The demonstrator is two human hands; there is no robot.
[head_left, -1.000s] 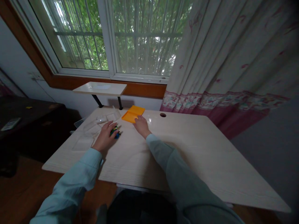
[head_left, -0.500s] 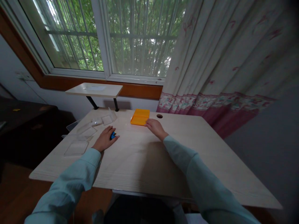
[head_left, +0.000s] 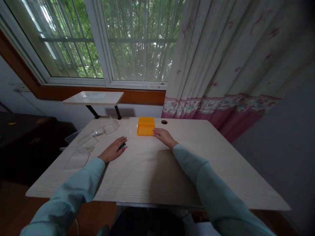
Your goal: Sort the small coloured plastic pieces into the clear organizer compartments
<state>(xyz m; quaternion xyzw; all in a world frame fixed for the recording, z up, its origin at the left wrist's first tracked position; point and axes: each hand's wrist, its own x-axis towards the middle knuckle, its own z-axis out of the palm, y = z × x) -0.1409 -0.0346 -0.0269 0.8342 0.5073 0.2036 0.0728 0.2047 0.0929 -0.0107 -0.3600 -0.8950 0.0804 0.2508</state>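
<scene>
My left hand lies flat on the pale wooden table, fingers stretched over a small blue and green toy that is mostly hidden beneath them. My right hand rests with its fingertips against the right edge of an orange box, which sits near the table's far edge. Both arms wear light blue sleeves.
Several clear plastic trays and lids lie on the table's left part. A cable hole is just right of the orange box. A small raised shelf stands behind, under the window. A patterned curtain hangs at the right. A dark cabinet stands to the left.
The orange box has slid right and turned square to the table's edge under my right hand. My left hand has flattened over the small toy. The view has shifted.
</scene>
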